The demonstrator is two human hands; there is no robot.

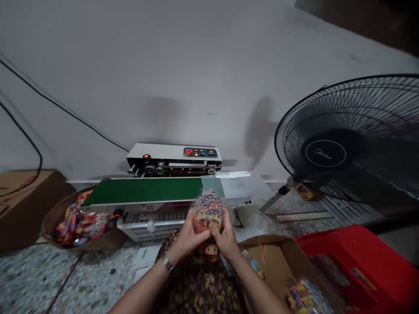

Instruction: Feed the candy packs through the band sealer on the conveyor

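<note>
Between both hands I hold a bundle of slim, colourful packaged sticks (208,209), with many light tips showing at its top and barcodes on its front. My left hand (190,231) wraps its left side. My right hand (225,234) closes round the right side, the thumb lying across the front. What the sticks are I cannot make out. Just beyond the bundle runs the green conveyor belt (147,190) of a band sealer (173,160), whose panel lights glow. A clear sheet or bag (234,185) lies at the belt's right end.
A round carton (111,240) full of bright packets stands at the left beside a cardboard box (32,205). On the right are an open carton (278,266), another bundle (307,298), a red plastic stool (366,261) and a large fan (325,155).
</note>
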